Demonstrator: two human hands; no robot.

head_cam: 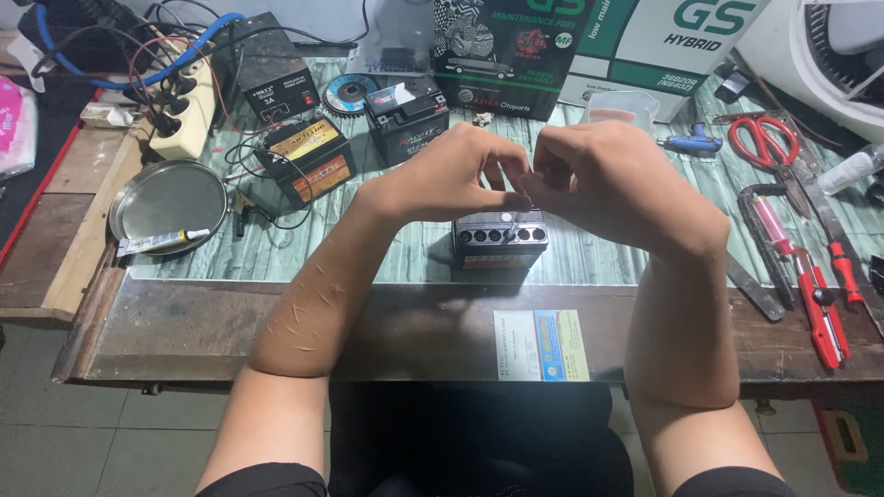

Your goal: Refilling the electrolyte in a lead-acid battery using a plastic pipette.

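A small grey battery (pixel 500 241) with a row of round filler holes on top stands near the workbench's front edge. Both my hands hover just above it, fingertips together. My left hand (pixel 456 175) and my right hand (pixel 603 179) pinch a small thin metal piece (pixel 509 218) that points down at the battery's top. What exactly the piece is stays too small to tell.
Two black batteries (pixel 308 158) (pixel 406 114) with wires, a charger box (pixel 273 67) and a power strip (pixel 187 109) lie at the back left. A round metal tray (pixel 166 202) holds a glue tube (pixel 158 241). Red scissors (pixel 762 140), screwdrivers (pixel 820 294) and pliers lie right. Cardboard boxes (pixel 589 46) stand behind.
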